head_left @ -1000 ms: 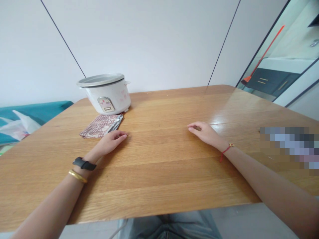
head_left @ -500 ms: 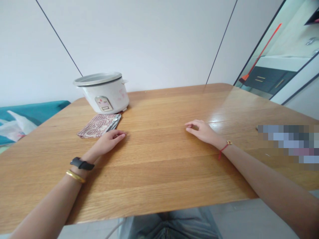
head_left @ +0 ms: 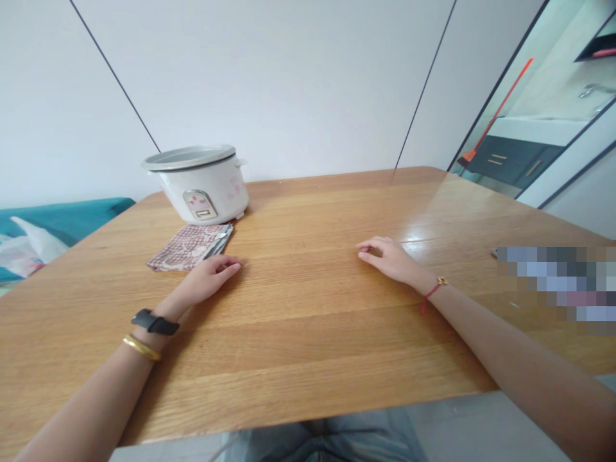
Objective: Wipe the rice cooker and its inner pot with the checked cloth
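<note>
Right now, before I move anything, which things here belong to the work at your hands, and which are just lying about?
At hand: left hand, beside the folded red-patterned cloth; white rice cooker behind it; right hand, on the wooden table.
Lying about: teal couch; orange-handled broom.

The table (head_left: 308, 340) is glossy varnished wood, the rice cooker (head_left: 214, 196) seemingly smooth white-coated metal, the folded pad (head_left: 183, 248) matt cloth.

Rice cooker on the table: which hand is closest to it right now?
Left. The left hand lies on the wooden table in front of the white rice cooker, with a folded patterned cloth between them; the right hand lies farther off, to the cooker's right.
</note>
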The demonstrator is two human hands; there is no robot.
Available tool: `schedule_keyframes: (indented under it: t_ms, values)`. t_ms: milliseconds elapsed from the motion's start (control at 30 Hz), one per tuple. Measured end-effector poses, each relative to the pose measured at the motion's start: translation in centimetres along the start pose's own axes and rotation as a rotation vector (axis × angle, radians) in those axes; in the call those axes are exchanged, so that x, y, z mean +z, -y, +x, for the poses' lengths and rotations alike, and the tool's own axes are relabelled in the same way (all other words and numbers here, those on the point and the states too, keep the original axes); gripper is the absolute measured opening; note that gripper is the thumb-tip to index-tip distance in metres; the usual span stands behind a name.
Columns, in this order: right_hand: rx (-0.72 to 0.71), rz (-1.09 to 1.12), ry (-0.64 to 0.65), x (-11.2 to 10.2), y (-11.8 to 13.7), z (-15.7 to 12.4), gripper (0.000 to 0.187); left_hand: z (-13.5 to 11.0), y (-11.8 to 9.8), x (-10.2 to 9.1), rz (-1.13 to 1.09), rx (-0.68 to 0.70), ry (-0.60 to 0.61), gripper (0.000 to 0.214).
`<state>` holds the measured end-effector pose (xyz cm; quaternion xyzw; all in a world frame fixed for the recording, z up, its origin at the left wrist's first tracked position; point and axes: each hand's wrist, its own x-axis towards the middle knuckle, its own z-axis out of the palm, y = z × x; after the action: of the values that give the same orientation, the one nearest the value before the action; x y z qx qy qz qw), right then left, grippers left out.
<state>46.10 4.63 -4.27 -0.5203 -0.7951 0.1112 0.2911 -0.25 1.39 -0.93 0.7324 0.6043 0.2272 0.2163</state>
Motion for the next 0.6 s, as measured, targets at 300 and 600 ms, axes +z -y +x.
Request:
schedule_keyframes:
  t_ms: [300, 600]
  values:
    - [-0.014, -0.023, 0.01, 0.0, -0.1, -0.2, 0.027, -0.2, 0.2, 0.0, 0.016, 0.024, 0.01, 0.057]
    - [-0.242, -0.004, -0.153, -4.3, 9.5, -3.0, 0.017, -6.2, -10.4, -1.5, 0.195, 0.41, -0.215, 0.026]
